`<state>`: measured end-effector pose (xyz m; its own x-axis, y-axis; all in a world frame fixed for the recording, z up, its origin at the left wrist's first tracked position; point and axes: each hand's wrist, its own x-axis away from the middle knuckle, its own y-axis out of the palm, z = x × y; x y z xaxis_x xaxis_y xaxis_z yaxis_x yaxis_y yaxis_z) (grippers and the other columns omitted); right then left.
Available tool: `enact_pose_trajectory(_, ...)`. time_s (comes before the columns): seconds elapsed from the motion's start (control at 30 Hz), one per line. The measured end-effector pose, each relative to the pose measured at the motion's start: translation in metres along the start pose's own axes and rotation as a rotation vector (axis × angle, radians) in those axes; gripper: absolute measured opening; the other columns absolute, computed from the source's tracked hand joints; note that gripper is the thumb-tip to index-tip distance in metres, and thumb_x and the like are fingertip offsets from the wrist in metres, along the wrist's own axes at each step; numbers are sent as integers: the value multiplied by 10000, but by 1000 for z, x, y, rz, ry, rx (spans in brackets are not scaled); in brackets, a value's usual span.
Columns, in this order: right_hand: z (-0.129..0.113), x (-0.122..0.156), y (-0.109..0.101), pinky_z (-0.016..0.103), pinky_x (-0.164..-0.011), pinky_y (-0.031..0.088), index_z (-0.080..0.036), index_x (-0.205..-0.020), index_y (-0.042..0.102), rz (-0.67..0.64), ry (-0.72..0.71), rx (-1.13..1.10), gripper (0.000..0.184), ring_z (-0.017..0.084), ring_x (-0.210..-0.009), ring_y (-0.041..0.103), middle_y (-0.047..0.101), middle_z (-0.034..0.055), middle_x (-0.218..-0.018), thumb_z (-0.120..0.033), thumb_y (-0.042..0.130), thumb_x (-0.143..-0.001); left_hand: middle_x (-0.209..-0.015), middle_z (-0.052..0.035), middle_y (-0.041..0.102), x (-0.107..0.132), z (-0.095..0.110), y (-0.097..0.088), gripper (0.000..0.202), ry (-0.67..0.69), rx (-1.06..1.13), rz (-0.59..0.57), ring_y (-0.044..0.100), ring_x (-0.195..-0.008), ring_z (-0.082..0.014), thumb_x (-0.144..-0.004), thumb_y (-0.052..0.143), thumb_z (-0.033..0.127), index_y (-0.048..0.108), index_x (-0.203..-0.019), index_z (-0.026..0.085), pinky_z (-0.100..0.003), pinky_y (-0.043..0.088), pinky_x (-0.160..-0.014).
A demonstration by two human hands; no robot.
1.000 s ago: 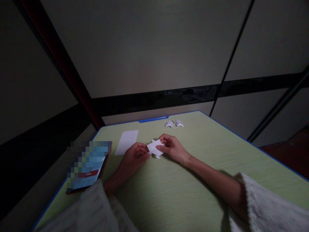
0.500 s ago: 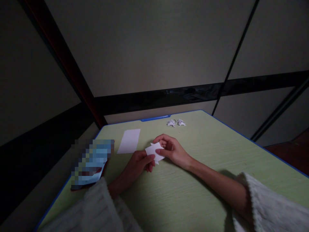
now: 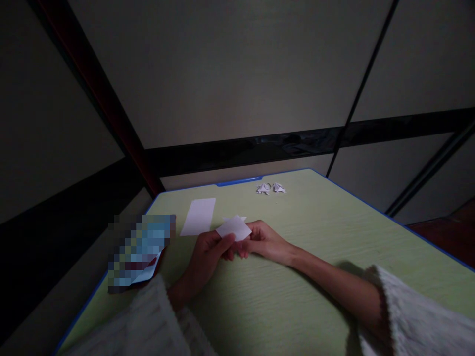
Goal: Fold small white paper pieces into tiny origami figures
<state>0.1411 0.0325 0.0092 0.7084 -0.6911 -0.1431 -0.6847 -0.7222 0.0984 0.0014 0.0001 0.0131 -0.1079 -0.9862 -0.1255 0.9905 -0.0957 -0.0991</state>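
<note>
Between my two hands is a small piece of folded white paper (image 3: 234, 228), one corner pointing away from me and another layer showing behind it. My left hand (image 3: 210, 248) pinches its near left side, thumb on top and fingers curled beneath. My right hand (image 3: 265, 243) closes on the near right edge, with its fingers bent under the paper. Some fingertips of both hands are hidden below it. Farther off lie two small folded paper figures (image 3: 263, 188) (image 3: 279, 188), side by side.
A flat white sheet of paper (image 3: 198, 216) lies left of the hands. Nearer the left edge is a blue object with a blurred face (image 3: 143, 249). The pale green table (image 3: 297, 296) has a blue rim and a blue strip (image 3: 239, 181) at its far edge, by the panelled wall.
The folded paper has turned so that a corner points away from me. My right hand has drawn slightly nearer, and its thumb has come off the paper's top face.
</note>
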Motion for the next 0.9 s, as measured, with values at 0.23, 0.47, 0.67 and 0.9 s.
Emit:
enact_pose_trajectory(0.23,-2,1,1,161,-406,308,-102,-502,514,-14,-4,37,129,38,-400,422,508,-24,-455,-131,452,-611,-387,13,494,2,3,1,279,-30,-29,-53,411,-392,-87,-634,508,280,487,-394,140,-214,311,-429)
enact_pose_trajectory(0.47,-5,3,4,165,-367,254,-110,-476,503,19,33,15,115,33,-355,384,479,-35,-416,-142,457,-576,-340,32,444,3,-2,1,303,-55,-58,-45,402,-372,-85,-638,487,315,491,-386,148,-216,316,-434)
enact_pose_trajectory(0.67,-4,2,3,167,-380,264,-100,-501,520,35,66,4,99,39,-359,398,482,-34,-411,-148,471,-572,-343,41,425,3,1,-1,297,-41,-155,-21,378,-364,-76,-631,497,332,495,-396,151,-204,292,-407)
enact_pose_trajectory(0.9,-1,0,1,185,-448,291,-104,-491,505,49,-15,-12,169,54,-436,423,503,-16,-467,-196,510,-631,-367,28,452,4,1,1,289,-75,-41,-60,387,-365,-75,-608,520,351,499,-415,137,-203,305,-397)
